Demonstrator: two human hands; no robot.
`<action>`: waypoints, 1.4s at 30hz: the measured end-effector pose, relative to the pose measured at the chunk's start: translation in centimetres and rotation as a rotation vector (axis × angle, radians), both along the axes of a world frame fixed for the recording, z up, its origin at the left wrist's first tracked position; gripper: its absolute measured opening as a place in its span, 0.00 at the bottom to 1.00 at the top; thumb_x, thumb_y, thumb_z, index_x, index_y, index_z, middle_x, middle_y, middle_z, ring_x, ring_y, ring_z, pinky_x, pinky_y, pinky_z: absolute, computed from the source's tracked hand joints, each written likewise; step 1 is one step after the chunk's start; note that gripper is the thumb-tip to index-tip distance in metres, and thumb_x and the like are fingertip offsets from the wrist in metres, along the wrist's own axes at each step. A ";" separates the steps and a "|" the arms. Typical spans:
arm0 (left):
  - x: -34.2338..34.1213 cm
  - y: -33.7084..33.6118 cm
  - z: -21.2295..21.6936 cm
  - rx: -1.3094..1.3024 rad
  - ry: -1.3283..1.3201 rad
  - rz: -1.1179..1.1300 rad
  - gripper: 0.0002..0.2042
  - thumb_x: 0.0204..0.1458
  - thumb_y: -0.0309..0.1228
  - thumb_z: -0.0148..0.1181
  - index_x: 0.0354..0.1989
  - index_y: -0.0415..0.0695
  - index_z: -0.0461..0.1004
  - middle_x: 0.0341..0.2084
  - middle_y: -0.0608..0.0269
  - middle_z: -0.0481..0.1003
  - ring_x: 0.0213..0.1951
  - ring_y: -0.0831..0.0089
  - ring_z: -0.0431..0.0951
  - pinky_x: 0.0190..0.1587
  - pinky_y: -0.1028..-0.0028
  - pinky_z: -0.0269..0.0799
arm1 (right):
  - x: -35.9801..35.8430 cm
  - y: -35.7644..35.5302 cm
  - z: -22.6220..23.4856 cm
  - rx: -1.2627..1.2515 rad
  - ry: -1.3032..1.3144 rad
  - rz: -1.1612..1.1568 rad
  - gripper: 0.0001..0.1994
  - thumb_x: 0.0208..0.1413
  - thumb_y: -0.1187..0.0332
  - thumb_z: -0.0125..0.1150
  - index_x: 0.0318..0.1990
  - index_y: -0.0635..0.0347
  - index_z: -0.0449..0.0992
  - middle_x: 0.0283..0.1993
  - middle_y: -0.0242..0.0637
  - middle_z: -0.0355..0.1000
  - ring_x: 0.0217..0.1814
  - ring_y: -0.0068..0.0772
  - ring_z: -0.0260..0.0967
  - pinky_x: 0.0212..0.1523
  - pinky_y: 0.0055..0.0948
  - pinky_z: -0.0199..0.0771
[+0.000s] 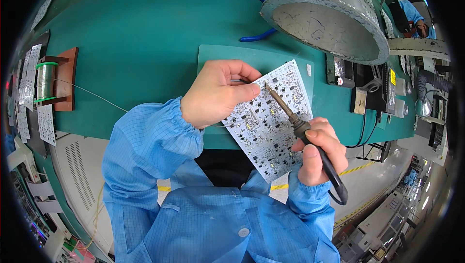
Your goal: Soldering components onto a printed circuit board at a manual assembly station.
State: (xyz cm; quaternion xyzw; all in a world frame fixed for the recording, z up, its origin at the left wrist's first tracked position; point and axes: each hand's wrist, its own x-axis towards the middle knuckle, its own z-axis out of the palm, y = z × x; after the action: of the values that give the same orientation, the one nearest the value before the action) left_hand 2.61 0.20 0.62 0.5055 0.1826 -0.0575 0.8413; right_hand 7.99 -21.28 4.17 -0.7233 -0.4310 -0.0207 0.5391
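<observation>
Black-handled soldering iron [301, 126] gripped in right hand [319, 149], metal tip at upper end of white rectangular circuit board [264, 132]; left hand [213, 93] curls fingers there, exact hold unclear. Board slants partly over flat green mat [227, 54], silver wire spool [46, 81] off left.

the tabletop [140, 25] looks smooth and matt; the hood [327, 25] is scratched metal; the soldering iron [300, 126] combines dull metal with plastic.
</observation>
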 end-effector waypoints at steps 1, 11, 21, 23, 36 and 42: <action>0.0 0.0 0.0 -0.006 -0.003 0.003 0.10 0.49 0.23 0.60 0.39 0.32 0.73 0.31 0.58 0.76 0.34 0.76 0.76 0.39 0.77 0.73 | 0.1 0.2 0.0 0.026 0.002 -0.003 0.13 0.54 0.62 0.56 0.36 0.65 0.72 0.15 0.36 0.68 0.21 0.29 0.63 0.39 0.39 0.65; -0.1 0.0 -0.1 -0.094 0.031 0.015 0.14 0.49 0.22 0.59 0.44 0.29 0.72 0.36 0.53 0.77 0.36 0.73 0.77 0.40 0.75 0.73 | -0.2 -1.6 -0.2 0.116 -0.012 -0.094 0.15 0.56 0.61 0.53 0.41 0.65 0.71 0.14 0.33 0.65 0.25 0.28 0.61 0.46 0.41 0.62; -0.3 0.0 0.9 -0.070 0.004 0.030 0.15 0.50 0.20 0.57 0.47 0.27 0.71 0.38 0.50 0.77 0.38 0.71 0.78 0.43 0.73 0.74 | 3.9 -6.4 -3.9 -0.259 0.037 -0.501 0.17 0.61 0.68 0.49 0.55 0.67 0.66 0.51 0.47 0.71 0.52 0.33 0.67 0.56 0.31 0.62; -0.9 -0.4 1.5 -0.113 -0.058 0.076 0.15 0.50 0.20 0.57 0.47 0.27 0.70 0.39 0.50 0.77 0.39 0.70 0.78 0.43 0.72 0.74 | 2.4 -6.9 -3.4 -0.072 0.126 -0.431 0.18 0.61 0.67 0.49 0.55 0.68 0.66 0.51 0.50 0.70 0.53 0.36 0.68 0.56 0.34 0.63; -3.0 -2.3 7.7 0.997 -0.823 0.195 0.18 0.39 0.12 0.64 0.42 0.35 0.76 0.50 0.42 0.71 0.46 0.58 0.77 0.45 0.67 0.76 | 0.3 -8.6 0.4 0.197 -0.271 -0.265 0.23 0.48 0.86 0.56 0.51 0.56 0.66 0.46 0.54 0.68 0.46 0.45 0.68 0.47 0.38 0.70; -2.3 -1.9 6.3 1.305 -0.996 0.350 0.22 0.31 0.13 0.69 0.41 0.37 0.77 0.48 0.43 0.72 0.44 0.53 0.78 0.44 0.66 0.77 | 0.5 -8.6 -1.4 0.267 -0.560 -0.266 0.16 0.55 0.69 0.48 0.51 0.63 0.67 0.50 0.58 0.66 0.54 0.52 0.63 0.57 0.50 0.61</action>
State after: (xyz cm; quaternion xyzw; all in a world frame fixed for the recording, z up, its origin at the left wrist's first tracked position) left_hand 0.32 -1.73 6.88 0.8215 -0.1377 0.4209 0.3592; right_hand 8.48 -29.90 2.81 -0.6621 -0.4580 -0.3452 0.4824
